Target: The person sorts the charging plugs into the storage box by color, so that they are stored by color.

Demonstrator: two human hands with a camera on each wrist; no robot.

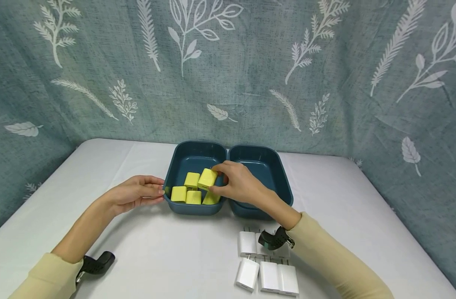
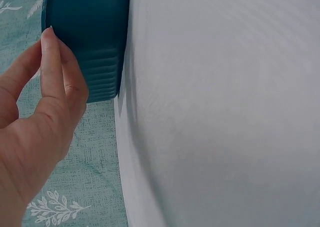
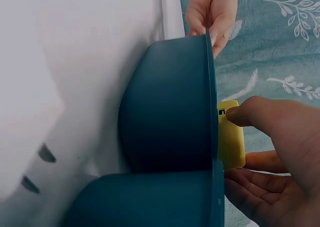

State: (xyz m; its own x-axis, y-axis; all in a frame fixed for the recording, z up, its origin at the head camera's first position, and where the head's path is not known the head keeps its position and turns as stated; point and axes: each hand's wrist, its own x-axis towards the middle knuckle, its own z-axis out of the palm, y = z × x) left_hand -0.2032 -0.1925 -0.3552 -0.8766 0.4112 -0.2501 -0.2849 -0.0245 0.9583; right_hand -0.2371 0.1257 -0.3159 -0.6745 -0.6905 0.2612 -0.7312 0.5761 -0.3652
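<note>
My right hand [image 1: 241, 181] pinches a yellow charger plug [image 1: 207, 178] between thumb and fingers, over the right part of the left blue bin [image 1: 198, 209]. In the right wrist view, this yellow charger plug [image 3: 231, 137] shows a small port near the thumb and stands above the bin's rim. Several more yellow charger plugs [image 1: 178, 194] lie at the bin's near end. My left hand [image 1: 136, 193] holds that bin by its left rim. The left wrist view shows the left hand's thumb [image 2: 51, 67] at the rim, with fingers against the outer wall.
A second blue bin [image 1: 284, 178] stands against the first on the right, partly hidden by the right hand. Several white charger plugs [image 1: 247, 274] lie in two rows on the white tablecloth [image 1: 157, 257] below the right forearm. A patterned green curtain [image 1: 250, 104] hangs behind the table.
</note>
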